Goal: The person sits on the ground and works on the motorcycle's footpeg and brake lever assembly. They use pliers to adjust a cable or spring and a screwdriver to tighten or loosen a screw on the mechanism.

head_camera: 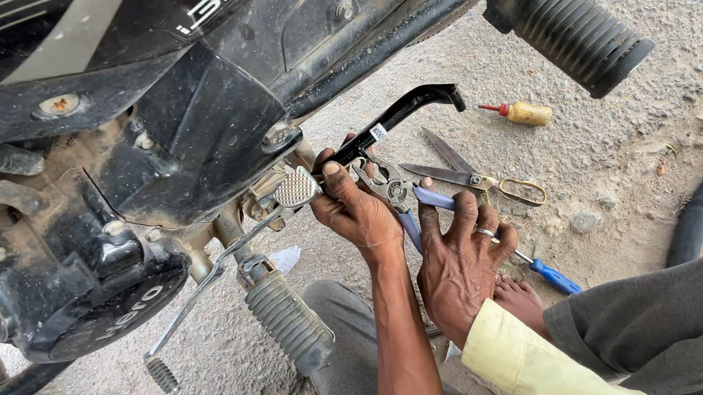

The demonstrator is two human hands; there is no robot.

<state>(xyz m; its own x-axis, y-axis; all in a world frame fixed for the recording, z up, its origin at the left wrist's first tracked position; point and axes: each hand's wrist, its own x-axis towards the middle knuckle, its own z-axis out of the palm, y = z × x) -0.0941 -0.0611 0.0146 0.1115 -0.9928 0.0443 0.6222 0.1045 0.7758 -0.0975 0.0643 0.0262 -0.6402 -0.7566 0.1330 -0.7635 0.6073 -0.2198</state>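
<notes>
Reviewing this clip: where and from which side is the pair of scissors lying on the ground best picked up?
Take the scissors by the yellow-brown handle loops, coming from above on the side away from the motorcycle. The loops lie flat on bare ground, while the open blades point toward the oil bottle and the pliers, and the right hand crowds the near side.

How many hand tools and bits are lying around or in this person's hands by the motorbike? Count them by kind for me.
Pliers, blue-handled, in the right hand: 1
Scissors on the ground: 1
Screwdriver, blue handle, on the ground: 1
Small yellow bottle, red tip, on the ground: 1
Total: 4
</notes>
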